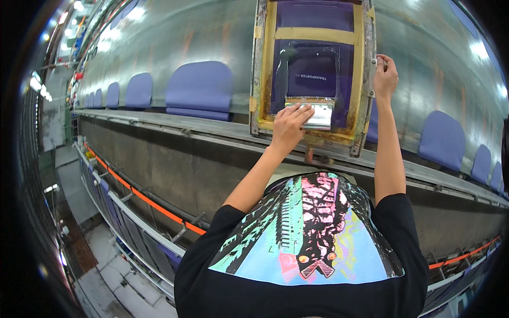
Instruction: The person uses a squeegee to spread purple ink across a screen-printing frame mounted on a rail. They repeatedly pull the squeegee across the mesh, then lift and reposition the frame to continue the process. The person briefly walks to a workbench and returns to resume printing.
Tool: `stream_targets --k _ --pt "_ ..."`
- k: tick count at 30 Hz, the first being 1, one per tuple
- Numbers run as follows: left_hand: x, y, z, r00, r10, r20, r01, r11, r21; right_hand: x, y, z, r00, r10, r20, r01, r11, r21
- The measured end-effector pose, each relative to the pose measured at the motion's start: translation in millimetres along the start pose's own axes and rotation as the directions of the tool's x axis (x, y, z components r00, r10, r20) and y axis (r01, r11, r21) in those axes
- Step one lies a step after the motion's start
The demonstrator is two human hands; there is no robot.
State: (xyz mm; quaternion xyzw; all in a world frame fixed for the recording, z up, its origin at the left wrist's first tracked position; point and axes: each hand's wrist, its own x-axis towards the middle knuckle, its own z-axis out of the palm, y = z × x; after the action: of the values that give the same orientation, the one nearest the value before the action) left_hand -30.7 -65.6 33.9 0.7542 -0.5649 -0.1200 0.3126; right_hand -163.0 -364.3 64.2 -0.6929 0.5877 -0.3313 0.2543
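A screen-printing frame (365,114) with yellow-taped edges and a dark purple mesh lies on the long table ahead of me. My left hand (290,126) is closed over a squeegee (319,115) with a shiny metallic face, near the frame's lower end. Its fingers lie across the squeegee's left part and hide it. At the frame's upper right side is my right hand (386,78), fingers curled in against the outer edge. A wet-looking dark band of ink (283,74) surrounds the printed area on the mesh.
Purple cut panels (199,89) lie in a row along the shiny table (297,135), left and right of the frame. A metal rail (212,139) runs along its near edge. Behind me, at lower left, is a rack with an orange bar (143,193).
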Motion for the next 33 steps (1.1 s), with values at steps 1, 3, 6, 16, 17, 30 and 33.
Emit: stream_targets --k 1,3,6,16,17,30,33 --pt "-2 -7 -9 1.0 -0.024 0.004 0.024 1.0 0.003 -6 -9 6 0.999 0.032 0.026 -0.032 0.999 0.008" --pt "-10 -16 -28 0.995 -0.096 0.014 0.096 0.995 0.025 -22 -16 26 0.999 -0.016 0.046 0.013 0.998 0.066" --pt "-10 -30 -38 0.992 -0.126 0.018 0.125 0.991 0.043 -31 -28 45 0.998 -0.041 0.057 0.034 0.993 0.116" --pt "-15 -74 -35 0.989 -0.15 -0.012 0.15 0.981 0.119 -45 -24 100 0.997 -0.033 0.07 0.019 0.98 0.198" --pt "-14 -74 -35 0.987 -0.156 -0.023 0.158 0.982 0.102 -42 -25 101 0.996 -0.021 0.09 0.004 0.983 0.182" --pt "41 -92 -24 0.99 0.117 -0.083 -0.099 0.976 0.194 -23 -8 80 0.997 0.01 0.074 -0.017 0.996 0.087" --pt "115 -101 -47 0.994 -0.044 -0.103 0.047 0.998 0.031 -23 -10 83 0.998 -0.024 0.054 0.02 0.997 0.08"
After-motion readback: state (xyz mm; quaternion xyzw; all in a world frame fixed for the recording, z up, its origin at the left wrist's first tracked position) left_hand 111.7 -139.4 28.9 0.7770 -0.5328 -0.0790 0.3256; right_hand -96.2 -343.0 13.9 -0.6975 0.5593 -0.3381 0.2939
